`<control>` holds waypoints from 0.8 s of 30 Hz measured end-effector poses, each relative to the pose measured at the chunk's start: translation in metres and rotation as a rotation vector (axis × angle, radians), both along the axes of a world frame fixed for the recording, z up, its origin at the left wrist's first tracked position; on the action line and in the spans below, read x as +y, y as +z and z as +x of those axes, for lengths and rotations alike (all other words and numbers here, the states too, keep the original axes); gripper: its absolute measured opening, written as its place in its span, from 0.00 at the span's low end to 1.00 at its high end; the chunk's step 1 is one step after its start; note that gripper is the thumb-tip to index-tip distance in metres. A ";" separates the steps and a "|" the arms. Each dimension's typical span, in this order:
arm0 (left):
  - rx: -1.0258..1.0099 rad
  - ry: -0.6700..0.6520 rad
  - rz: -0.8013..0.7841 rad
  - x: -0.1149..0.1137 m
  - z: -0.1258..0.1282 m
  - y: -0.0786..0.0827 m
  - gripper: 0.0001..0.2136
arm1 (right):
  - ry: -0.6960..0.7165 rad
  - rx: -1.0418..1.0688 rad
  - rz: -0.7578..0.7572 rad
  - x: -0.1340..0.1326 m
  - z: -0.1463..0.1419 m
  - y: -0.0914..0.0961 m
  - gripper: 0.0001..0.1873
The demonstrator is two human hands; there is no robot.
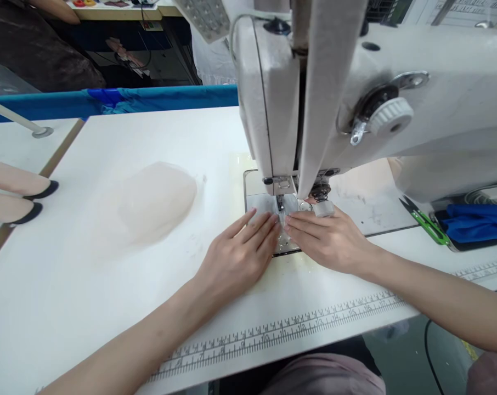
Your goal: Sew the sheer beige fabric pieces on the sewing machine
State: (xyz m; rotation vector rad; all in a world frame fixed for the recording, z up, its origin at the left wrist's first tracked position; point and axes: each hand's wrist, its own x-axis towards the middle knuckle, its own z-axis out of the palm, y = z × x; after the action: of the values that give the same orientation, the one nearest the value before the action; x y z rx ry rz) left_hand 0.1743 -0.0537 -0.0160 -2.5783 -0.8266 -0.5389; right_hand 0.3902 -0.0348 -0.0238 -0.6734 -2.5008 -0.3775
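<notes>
A white sewing machine (396,99) stands on the white table (108,285). My left hand (238,255) lies flat on the table with its fingers stretched toward the presser foot (280,204) and the metal needle plate (265,206). My right hand (328,236) lies flat from the other side, fingertips almost meeting the left ones just in front of the needle; a white guard covers one finger (323,208). Both press on a thin, nearly clear piece I can hardly make out. A heap of sheer pale fabric (150,206) lies to the left.
Green-handled snips (427,222) and blue cloth (476,222) lie in a tray under the machine arm at right. A ruler strip (298,326) runs along the table's front edge. Pale shapes with black tips (22,192) lie at far left. A blue bin edge (150,99) lies behind.
</notes>
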 end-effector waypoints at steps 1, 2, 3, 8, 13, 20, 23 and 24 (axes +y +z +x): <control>-0.009 0.001 -0.006 -0.002 0.001 0.001 0.12 | 0.005 -0.003 0.001 -0.001 0.000 0.000 0.08; -0.018 0.005 -0.008 -0.004 0.002 0.002 0.12 | 0.006 -0.009 0.001 -0.002 0.001 0.000 0.08; -0.023 0.011 -0.009 -0.006 0.003 0.002 0.12 | 0.005 -0.012 0.004 -0.003 0.001 0.000 0.08; -0.002 0.031 -0.008 -0.006 0.005 0.002 0.12 | -0.040 -0.033 0.008 -0.003 0.000 -0.001 0.11; 0.013 0.073 -0.010 0.000 0.003 -0.002 0.14 | -0.093 -0.046 -0.005 0.001 -0.003 0.000 0.11; 0.007 0.095 -0.031 -0.003 0.002 -0.003 0.15 | -0.114 -0.048 0.001 0.001 -0.003 0.002 0.12; -0.005 0.103 -0.043 -0.002 0.002 -0.004 0.15 | -0.125 -0.050 0.004 0.001 -0.003 0.000 0.13; -0.010 0.106 -0.049 -0.001 0.002 -0.004 0.15 | -0.130 -0.048 0.005 0.002 -0.004 0.000 0.13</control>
State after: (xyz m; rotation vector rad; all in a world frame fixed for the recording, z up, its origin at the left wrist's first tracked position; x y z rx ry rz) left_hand 0.1759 -0.0550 -0.0203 -2.5598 -0.9856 -0.5065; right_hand 0.3866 -0.0332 -0.0240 -0.8373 -2.5073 -0.4524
